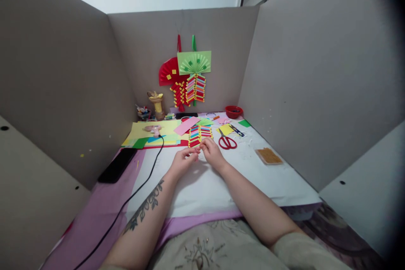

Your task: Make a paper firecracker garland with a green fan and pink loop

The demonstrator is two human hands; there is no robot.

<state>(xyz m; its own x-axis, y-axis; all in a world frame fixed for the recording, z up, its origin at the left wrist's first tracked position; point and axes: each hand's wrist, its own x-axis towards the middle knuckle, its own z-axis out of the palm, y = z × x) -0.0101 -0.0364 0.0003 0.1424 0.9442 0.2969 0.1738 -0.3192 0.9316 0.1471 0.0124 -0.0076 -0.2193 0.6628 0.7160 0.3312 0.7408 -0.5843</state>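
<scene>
Left hand (184,160) and right hand (212,152) pinched something small (198,149), too tiny for me to identify, mid-frame, by the lower edge of coloured paper rolls (194,135); fine fingertip work, I judged, needing steadiness next.

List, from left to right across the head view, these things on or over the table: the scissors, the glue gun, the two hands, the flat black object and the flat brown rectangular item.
Flat black object, pink glue gun, left hand, right hand, red-handled scissors, flat brown rectangular item.
</scene>
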